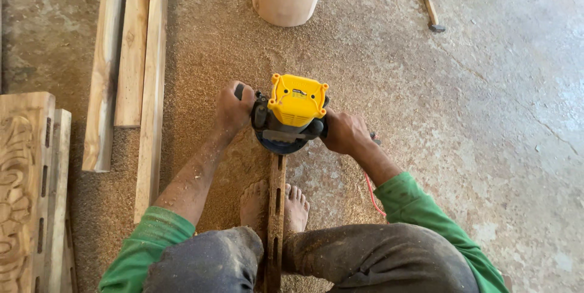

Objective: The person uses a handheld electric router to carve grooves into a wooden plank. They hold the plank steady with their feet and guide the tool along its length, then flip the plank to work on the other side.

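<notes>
On sawdust, two hands, left grip (233, 109) and right grip (344, 132), clamp one router (296, 99).

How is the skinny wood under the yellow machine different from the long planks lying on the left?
The narrow strip has slots cut through it; the long planks look plain and uncut. The strip lies between the person's bare feet, under the yellow router that the left hand and right hand grip; the planks lie untouched off to the side. The strip looks darker; the planks are paler. Both are wood, lying on the sawdust-covered floor.
</notes>
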### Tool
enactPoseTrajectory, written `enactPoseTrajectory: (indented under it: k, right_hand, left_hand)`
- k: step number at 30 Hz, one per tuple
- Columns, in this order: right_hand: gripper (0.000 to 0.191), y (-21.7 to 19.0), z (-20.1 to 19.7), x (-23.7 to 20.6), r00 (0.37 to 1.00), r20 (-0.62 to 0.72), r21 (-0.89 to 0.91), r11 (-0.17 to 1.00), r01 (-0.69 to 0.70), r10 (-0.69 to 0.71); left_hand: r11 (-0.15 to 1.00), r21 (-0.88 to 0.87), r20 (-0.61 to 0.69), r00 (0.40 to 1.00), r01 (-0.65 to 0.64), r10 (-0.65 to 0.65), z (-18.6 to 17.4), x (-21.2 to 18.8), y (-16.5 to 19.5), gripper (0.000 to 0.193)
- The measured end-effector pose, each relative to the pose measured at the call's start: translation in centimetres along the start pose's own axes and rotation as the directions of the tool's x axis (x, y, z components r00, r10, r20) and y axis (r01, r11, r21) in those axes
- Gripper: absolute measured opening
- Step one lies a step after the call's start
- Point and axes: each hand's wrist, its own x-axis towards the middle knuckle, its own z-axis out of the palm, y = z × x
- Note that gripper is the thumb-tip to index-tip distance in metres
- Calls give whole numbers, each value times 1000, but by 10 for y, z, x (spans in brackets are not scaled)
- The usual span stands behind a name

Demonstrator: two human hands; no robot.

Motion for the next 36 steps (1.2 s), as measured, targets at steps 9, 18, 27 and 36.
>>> enactPoseTrajectory:
  k: [9,18,27,36]
  right_hand:
    - [21,16,1,44,1000,10,-29,999,-18,19]
    - [29,25,-12,95,999,16,-45,998,-38,39]
    - [24,10,-12,56,993,-109,-29,999,41,-43]
    - [37,10,18,7,981,-190,-4,999,32,-33]
  left_hand:
    - [999,5,16,999,-46,46,7,34,4,34]
    - [999,41,19,1000,-23,23,14,85,15,33]
    - [999,-20,5,999,-50,50,0,49,14,34]
    - [997,63,-31,999,-41,43,-6,5,3,36]
